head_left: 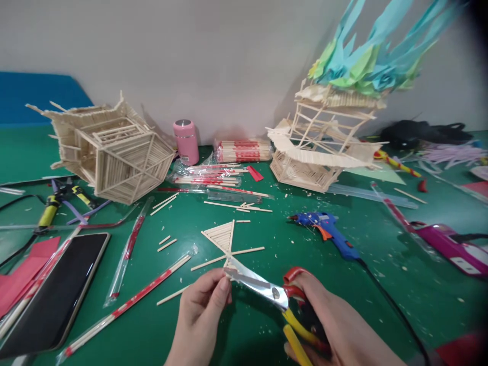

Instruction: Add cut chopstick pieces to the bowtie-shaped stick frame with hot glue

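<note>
metal scissors (275,293) in right fingers (310,287); slim wooden stick (226,263) in left fingers (219,294)

The left hand (202,305), in front of and left of the blue glue gun (341,241), is ungloved, with slim fingers, a rounded thumb with a short nail, and a bare wrist. The right hand (331,312), in front of the glue gun, is likewise ungloved, its fingers partly hidden, its wrist and visible forearm bare.
</note>
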A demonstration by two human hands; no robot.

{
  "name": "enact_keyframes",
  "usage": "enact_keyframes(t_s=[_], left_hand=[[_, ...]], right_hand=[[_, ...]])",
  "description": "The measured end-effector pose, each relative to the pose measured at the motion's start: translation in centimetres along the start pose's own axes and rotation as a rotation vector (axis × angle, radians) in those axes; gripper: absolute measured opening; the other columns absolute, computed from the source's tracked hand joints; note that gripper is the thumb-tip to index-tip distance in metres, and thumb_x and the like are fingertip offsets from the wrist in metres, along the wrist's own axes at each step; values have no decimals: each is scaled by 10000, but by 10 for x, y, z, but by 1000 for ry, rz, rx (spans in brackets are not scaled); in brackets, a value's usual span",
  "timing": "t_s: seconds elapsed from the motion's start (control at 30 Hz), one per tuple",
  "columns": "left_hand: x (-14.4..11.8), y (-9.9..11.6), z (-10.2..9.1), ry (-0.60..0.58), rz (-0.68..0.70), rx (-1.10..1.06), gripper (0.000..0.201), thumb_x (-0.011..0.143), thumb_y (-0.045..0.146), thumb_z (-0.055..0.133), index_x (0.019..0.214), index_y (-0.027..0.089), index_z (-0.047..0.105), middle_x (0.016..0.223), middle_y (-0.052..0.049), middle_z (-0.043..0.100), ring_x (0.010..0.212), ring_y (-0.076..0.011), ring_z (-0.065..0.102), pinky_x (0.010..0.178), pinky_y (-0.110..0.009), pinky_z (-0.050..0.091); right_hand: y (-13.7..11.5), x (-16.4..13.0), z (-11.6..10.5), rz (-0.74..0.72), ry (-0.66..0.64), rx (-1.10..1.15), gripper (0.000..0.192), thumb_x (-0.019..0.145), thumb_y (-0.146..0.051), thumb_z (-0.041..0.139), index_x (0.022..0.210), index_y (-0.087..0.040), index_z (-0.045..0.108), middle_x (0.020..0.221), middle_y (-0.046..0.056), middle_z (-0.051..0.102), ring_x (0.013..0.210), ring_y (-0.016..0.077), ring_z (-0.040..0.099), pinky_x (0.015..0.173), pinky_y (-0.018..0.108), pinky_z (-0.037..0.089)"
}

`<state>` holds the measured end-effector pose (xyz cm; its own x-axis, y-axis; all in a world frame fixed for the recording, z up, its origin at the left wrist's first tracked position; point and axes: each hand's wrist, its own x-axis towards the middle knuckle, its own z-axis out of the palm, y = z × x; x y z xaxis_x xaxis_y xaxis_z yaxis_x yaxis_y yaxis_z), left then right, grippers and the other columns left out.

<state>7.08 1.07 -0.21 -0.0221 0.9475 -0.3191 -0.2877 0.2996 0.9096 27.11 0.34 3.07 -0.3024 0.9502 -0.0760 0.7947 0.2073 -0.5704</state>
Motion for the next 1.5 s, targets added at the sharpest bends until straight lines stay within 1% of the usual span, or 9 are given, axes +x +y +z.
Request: enact_keyframes(t_s=[0.07, 0.17, 0.33, 0.47, 0.67, 0.87, 1.07, 1.3, 1.5], left_hand=[[0, -3, -4, 3, 39, 24, 208, 732, 388, 657, 833, 213, 708, 749, -7, 622, 646, -90, 491, 579, -142, 420], [-1, -3, -6, -13, 163, 121, 154, 760, 333, 633, 881, 266, 702, 843, -7, 646, 695, -105, 534, 610, -147, 455], [-3, -1, -6, -47, 397, 306, 159, 815, 222, 556, 896, 303, 666, 741, 31, 622, 623, -86, 545, 548, -121, 450], [-3, -2, -7, -54, 483, 358, 202, 815, 183, 543, 934, 313, 641, 748, 40, 616, 598, -78, 550, 529, -115, 452], [-2, -2, -8, -31, 542, 451, 194, 800, 160, 552, 911, 281, 653, 705, 37, 604, 558, -72, 529, 495, -105, 432], [-3, 1, -5, -11, 521, 467, 190, 794, 171, 562, 895, 284, 677, 686, 32, 611, 561, -81, 532, 492, -116, 429], [-3, 1, -6, 7, 496, 468, 176, 782, 181, 579, 892, 256, 695, 685, 9, 619, 562, -98, 537, 481, -135, 428], [-3, 0, -9, -15, 525, 482, 202, 780, 166, 582, 901, 285, 691, 680, 24, 625, 565, -88, 538, 494, -120, 423], [-3, 1, -7, -47, 520, 448, 210, 786, 156, 570, 897, 291, 687, 677, 27, 617, 570, -89, 542, 515, -128, 433]], right_hand=[[0, -2, 0, -3, -15, -40, 385, 579, -198, 588, 922, -211, 416, 794, 76, 637, 618, 205, 627, 505, 306, 535], [0, -5, 2, 23, -50, -73, 384, 564, -215, 595, 910, -199, 428, 803, 93, 632, 619, 215, 619, 524, 338, 539], [-4, -8, 4, 71, -71, -97, 316, 601, -238, 593, 881, -210, 448, 810, 79, 630, 613, 211, 604, 515, 338, 515], [-6, -10, 3, 72, -48, -68, 354, 590, -234, 621, 902, -221, 453, 832, 63, 634, 639, 207, 608, 542, 319, 510], [-10, -9, 1, 55, -11, -44, 338, 602, -240, 634, 893, -221, 464, 841, 60, 639, 679, 213, 614, 568, 316, 508], [-10, -10, 2, 62, -19, -15, 333, 608, -242, 629, 900, -202, 474, 845, 60, 631, 696, 201, 609, 595, 313, 513], [-8, -9, 3, 35, -27, -41, 327, 598, -267, 620, 885, -184, 487, 804, 86, 619, 671, 216, 600, 565, 328, 514], [-10, -7, 0, 49, -42, -44, 286, 595, -262, 620, 834, -201, 475, 783, 67, 603, 657, 202, 587, 549, 312, 505], [-12, -7, -1, 55, -32, -49, 282, 593, -248, 606, 837, -190, 478, 803, 85, 599, 686, 220, 589, 583, 356, 515]])
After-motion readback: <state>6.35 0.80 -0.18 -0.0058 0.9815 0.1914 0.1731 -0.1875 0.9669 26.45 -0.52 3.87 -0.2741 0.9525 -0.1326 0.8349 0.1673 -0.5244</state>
